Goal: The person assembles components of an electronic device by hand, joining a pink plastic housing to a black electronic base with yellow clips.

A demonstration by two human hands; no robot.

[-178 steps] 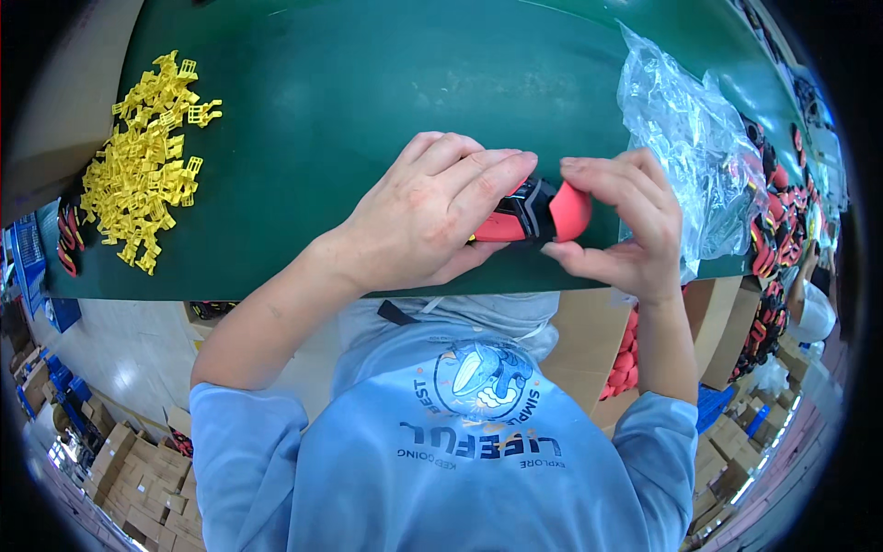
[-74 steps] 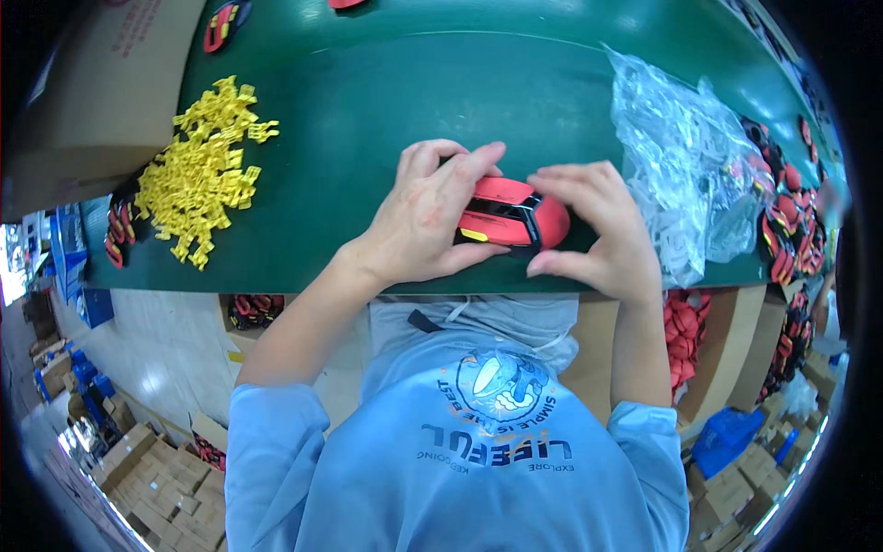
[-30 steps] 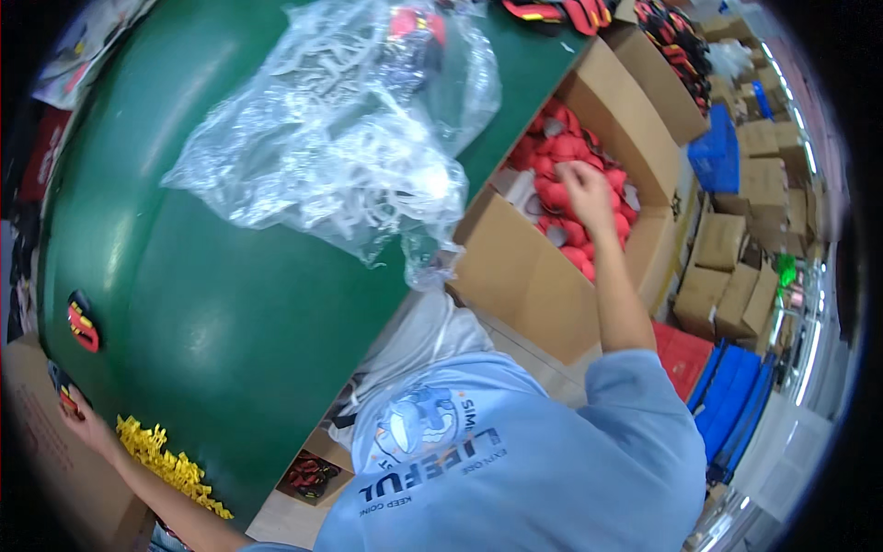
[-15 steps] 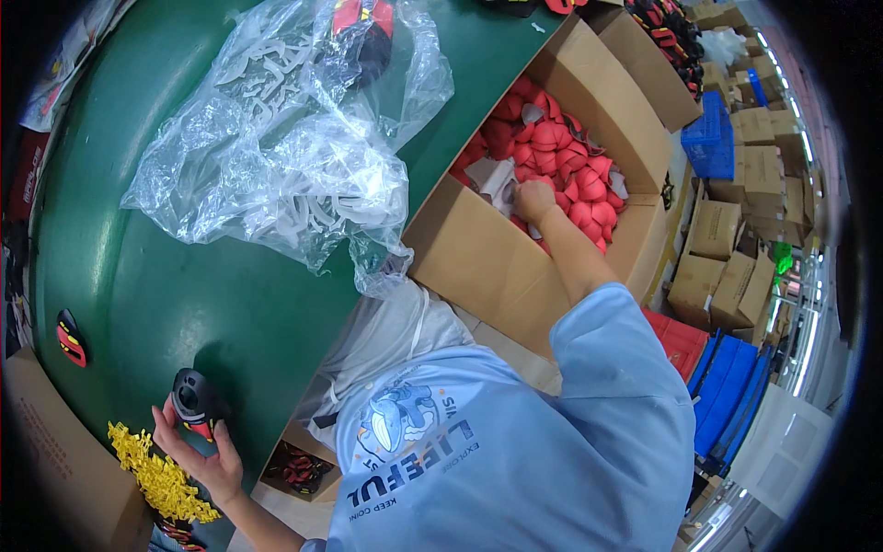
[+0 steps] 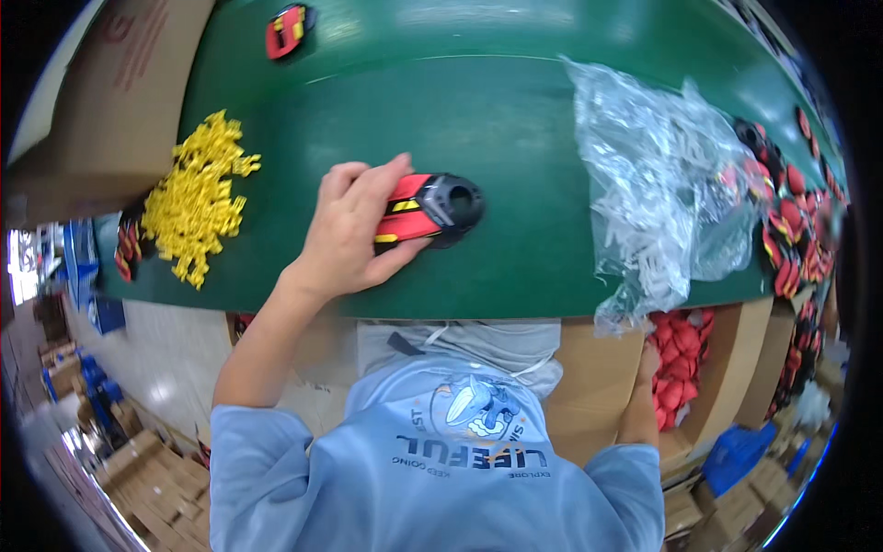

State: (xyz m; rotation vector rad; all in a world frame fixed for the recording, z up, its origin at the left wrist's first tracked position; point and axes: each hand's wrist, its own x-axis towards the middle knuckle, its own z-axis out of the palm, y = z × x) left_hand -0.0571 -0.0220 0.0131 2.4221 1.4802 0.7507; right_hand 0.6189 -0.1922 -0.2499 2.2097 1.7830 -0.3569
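Workbench (image 5: 524, 267), green, seen from above. L hand (image 5: 354, 221) grasps a red-black-yellow shell (image 5: 425, 212) near mid-bench, its black end w/ round opening pointing R. R hand (image 5: 648, 361), partly hidden, is down at red caps (image 5: 679, 368) in an open carton (image 5: 727, 368) below the bench's near edge, R side; can't tell if it's gripping one. Yellow clips (image 5: 195, 198) are heaped L; clear plastic bag (image 5: 635, 156) lies R. Another shell (image 5: 287, 32) sits at far L.

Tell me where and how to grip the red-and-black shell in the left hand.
The red-and-black shell is probably best pinched from the left, across its long sides: it lies lengthwise left to right, its holed black end facing right.
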